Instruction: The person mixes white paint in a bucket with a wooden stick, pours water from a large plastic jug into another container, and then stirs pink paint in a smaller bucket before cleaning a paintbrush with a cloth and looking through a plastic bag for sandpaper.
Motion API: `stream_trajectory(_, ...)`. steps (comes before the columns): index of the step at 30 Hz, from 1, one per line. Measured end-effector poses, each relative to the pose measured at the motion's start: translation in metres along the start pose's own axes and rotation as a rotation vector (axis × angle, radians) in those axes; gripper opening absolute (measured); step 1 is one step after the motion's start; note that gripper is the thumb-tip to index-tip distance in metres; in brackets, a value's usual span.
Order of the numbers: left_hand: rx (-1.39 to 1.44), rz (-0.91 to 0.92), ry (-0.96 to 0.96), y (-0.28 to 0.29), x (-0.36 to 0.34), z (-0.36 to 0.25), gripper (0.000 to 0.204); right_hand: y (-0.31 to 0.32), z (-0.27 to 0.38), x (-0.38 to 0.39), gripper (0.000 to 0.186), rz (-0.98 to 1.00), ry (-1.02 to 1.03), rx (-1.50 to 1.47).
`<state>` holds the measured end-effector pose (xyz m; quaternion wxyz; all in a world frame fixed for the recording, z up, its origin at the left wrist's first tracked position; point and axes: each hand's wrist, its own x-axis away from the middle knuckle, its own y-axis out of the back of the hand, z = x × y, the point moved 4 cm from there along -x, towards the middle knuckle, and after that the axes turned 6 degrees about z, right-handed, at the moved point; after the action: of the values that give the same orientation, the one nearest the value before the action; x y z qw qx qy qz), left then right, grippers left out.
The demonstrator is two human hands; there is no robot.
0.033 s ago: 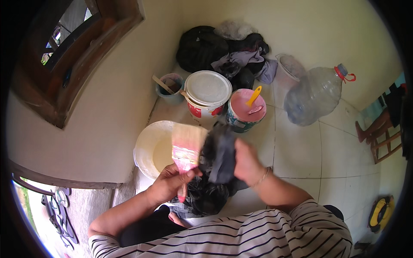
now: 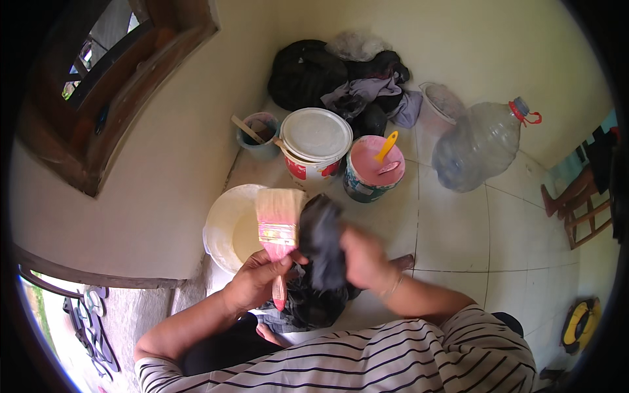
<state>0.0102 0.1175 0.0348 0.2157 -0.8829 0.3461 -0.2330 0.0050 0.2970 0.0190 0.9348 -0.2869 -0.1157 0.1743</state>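
Observation:
A wide paintbrush (image 2: 278, 219) with pale bristles and a pink-stained handle stands upright in my left hand (image 2: 254, 280), fingers wrapped round its handle. My right hand (image 2: 370, 257), smeared by motion, grips a dark cloth (image 2: 321, 239) just right of the bristles. Whether the cloth touches the brush I cannot tell. Below both hands a heap of black plastic or cloth (image 2: 314, 302) lies by my feet. Behind the brush is a whitish tub (image 2: 223, 223) with pale liquid in it.
Beyond stand a lidded paint bucket (image 2: 317, 134), a pink paint pot (image 2: 367, 187) with a yellow-handled brush, and a small pail (image 2: 259, 149). Dark bags (image 2: 308, 72) fill the corner. A large clear bottle (image 2: 478, 147) lies at right. Another person's leg (image 2: 573, 190) shows far right.
My right hand and the dark cloth have moved left and slightly down, toward the brush. The brush has shifted a little to the left.

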Motion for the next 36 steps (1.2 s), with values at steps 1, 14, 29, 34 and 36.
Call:
stream_trajectory(1, 0.221, 0.02, -0.006, -0.002, -0.001, 0.0, 0.02, -0.027, 0.0, 0.007, 0.027, 0.074, 0.154, 0.54)
stream_trajectory(14, -0.096, 0.22, 0.155, -0.021, 0.005, 0.002, 0.019, -0.03, -0.011, -0.004, 0.038, 0.082, 0.496, 1.128)
stream_trajectory(29, 0.318, 0.172, -0.282, -0.003, 0.002, -0.038, 0.033, -0.007, 0.02, 0.016, 0.024, -0.26, 0.357, 0.638)
stream_trajectory(34, 0.354, 0.197, -0.069, -0.009, 0.01, -0.017, 0.036, -0.067, 0.004, 0.007, 0.04, 0.02, 0.815, 1.485)
stream_trajectory(36, 0.188, 0.312, -0.05, -0.012, 0.008, -0.019, 0.031, -0.063, 0.005, -0.002, 0.03, -0.02, 0.885, 1.422)
